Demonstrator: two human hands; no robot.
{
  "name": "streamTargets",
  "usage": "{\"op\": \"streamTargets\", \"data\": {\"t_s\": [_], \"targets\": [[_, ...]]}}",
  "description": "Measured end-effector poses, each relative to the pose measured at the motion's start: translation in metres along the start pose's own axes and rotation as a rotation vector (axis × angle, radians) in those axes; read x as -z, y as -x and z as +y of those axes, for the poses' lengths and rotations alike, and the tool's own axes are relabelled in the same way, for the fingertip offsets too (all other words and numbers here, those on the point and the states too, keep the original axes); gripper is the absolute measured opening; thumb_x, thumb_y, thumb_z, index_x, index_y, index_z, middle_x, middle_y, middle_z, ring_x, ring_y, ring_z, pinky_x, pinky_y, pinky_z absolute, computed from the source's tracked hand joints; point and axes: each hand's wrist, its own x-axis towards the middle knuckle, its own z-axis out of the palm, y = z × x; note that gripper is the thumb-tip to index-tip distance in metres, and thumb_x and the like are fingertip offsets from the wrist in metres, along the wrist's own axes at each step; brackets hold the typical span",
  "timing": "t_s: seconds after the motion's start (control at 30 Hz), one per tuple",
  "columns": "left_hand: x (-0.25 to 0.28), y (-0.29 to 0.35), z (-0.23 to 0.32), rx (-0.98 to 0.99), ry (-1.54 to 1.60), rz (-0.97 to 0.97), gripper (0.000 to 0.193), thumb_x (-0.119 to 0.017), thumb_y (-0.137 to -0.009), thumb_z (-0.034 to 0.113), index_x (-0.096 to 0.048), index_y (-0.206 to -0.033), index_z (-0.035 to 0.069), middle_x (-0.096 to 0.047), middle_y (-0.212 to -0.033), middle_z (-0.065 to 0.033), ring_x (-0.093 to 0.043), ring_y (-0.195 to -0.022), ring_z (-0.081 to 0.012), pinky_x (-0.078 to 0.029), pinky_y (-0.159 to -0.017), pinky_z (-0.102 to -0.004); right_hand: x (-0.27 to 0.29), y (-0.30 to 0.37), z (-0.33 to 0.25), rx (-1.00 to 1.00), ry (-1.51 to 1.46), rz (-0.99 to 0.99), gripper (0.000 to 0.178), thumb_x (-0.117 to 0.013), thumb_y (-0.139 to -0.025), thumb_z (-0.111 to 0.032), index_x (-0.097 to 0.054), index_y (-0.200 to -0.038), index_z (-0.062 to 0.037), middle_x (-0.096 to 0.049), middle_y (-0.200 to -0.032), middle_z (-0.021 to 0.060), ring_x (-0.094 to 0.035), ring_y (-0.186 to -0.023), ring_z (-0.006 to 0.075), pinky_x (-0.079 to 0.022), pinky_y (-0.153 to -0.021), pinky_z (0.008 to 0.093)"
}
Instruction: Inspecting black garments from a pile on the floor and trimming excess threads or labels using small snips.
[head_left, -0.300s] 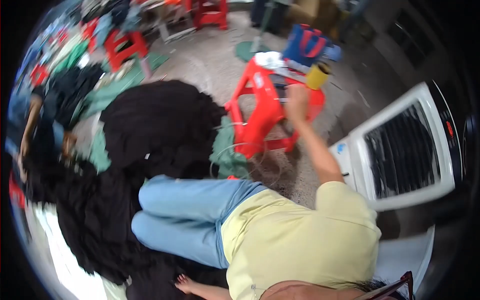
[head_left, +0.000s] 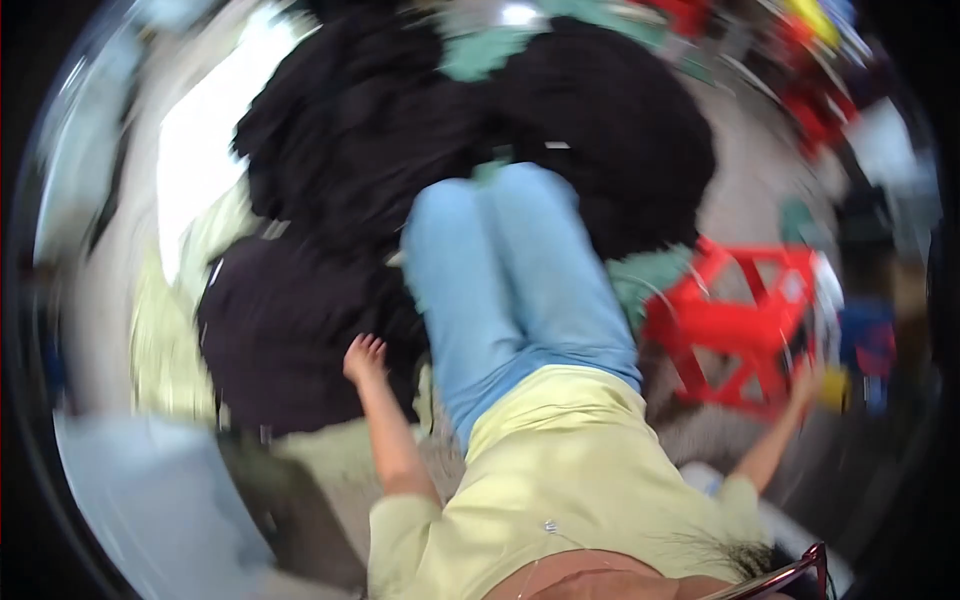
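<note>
My left hand (head_left: 365,355) is over the edge of a dark cloth pile (head_left: 290,335) at my left, its fingers slightly apart and nothing in them. Whether it touches the cloth I cannot tell. Out to my right, my right hand (head_left: 806,383) is beside a red plastic stool (head_left: 740,320) and close to a yellow cylindrical thing (head_left: 833,390). Motion smears its fingers, so any hold is unclear. Two more big heaps of black cloth, the left heap (head_left: 350,120) and the right heap (head_left: 610,120), lie beyond my knees.
Green cloth (head_left: 645,280) lies between the right heap and the stool. A blue and red bag (head_left: 868,340) is past the stool. At the lower left stands a pale, blurred, box-like surface (head_left: 160,500). More red stools (head_left: 810,100) appear at the far right.
The view has swung left, so the stool now appears farther right and the cloth heaps lie ahead. My left hand and forearm show more fully; my right hand remains near the stool.
</note>
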Motion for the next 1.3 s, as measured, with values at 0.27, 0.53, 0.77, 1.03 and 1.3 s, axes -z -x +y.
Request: {"op": "streamTargets", "data": {"t_s": [0.27, 0.53, 0.77, 1.03, 1.3], "targets": [[-0.031, 0.095, 0.052, -0.077, -0.148, 0.544, 0.010, -0.057, -0.092, 0.016, -0.061, -0.097, 0.009, -0.063, -0.076, -0.0032, -0.060, -0.057, -0.0159, -0.053, -0.049, -0.0293, -0.032, 0.038, -0.039, -0.140, 0.133, -0.039, 0.046, -0.056, -0.094, -0.042, -0.064, -0.107, 0.0018, -0.067, -0.098, 0.0202, -0.064, -0.092, 0.0325, -0.050, -0.082, 0.0405], [-0.032, 0.086, 0.061, -0.366, -0.587, 1.090, 0.036, -0.068, -0.086, 0.026, -0.053, -0.112, 0.007, -0.052, -0.118, -0.0148, -0.055, -0.102, -0.0310, -0.047, -0.084, -0.0430, -0.049, 0.015, -0.147, 0.089, -0.130, 0.050, 0.037, -0.051, -0.097, -0.029, -0.058, -0.114, 0.0027, -0.066, -0.102, 0.0202, -0.064, -0.092, 0.0308, -0.051, -0.082, 0.0379], [-0.026, 0.117, 0.050, -0.032, -0.513, 1.519, 0.121, -0.082, -0.062, 0.058, -0.013, -0.151, 0.016, -0.009, -0.157, -0.0195, -0.011, -0.144, -0.0395, -0.023, -0.108, -0.0636, 0.005, 0.057, -0.294, 0.259, -0.293, 0.155, 0.031, -0.047, -0.099, -0.018, -0.052, -0.121, 0.0035, -0.064, -0.106, 0.0202, -0.064, -0.093, 0.0294, -0.053, -0.081, 0.0356], [-0.075, 0.079, 0.045, -0.025, -0.701, 1.195, 0.134, -0.083, -0.056, 0.063, 0.000, -0.153, 0.021, -0.003, -0.156, -0.0285, 0.001, -0.146, -0.0409, -0.014, -0.105, -0.0730, 0.005, 0.142, -0.465, 0.396, -0.659, -0.095, 0.022, -0.046, -0.100, -0.010, -0.050, -0.118, 0.0029, -0.057, -0.102, 0.0145, -0.060, -0.090, 0.0243, -0.050, -0.083, 0.0324], [-0.170, 0.030, 0.024, -0.747, -1.249, 0.362, 0.076, -0.067, -0.085, 0.040, -0.031, -0.147, 0.014, -0.011, -0.159, -0.0173, -0.013, -0.146, -0.0378, -0.025, -0.108, -0.0605, -0.027, 0.242, -0.558, 0.404, -0.918, -0.449, 0.017, -0.053, -0.095, -0.005, -0.048, -0.110, -0.0019, -0.048, -0.094, 0.0056, -0.046, -0.081, 0.0124, -0.040, -0.075, 0.0258]]}}
